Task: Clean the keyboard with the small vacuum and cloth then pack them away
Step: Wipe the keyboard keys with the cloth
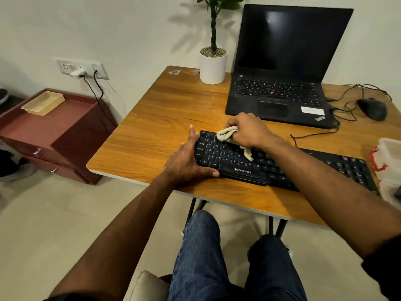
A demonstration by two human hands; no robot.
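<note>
A black keyboard (314,168) lies near the front edge of the wooden table (165,118). My left hand (186,159) clasps its left end, thumb along the front edge and fingers up the left side. My right hand (245,129) is closed on a bunched beige cloth (227,134) and presses it on the upper-left keys; a strip of cloth hangs down over the middle rows. My right forearm crosses over the keyboard's middle. No small vacuum is visible.
An open black laptop (282,68) stands behind the keyboard, a white plant pot (213,66) to its left, a black mouse (372,108) with cables to the right. A clear plastic box with red clips (390,161) sits at the right edge. A maroon cabinet (50,131) stands left.
</note>
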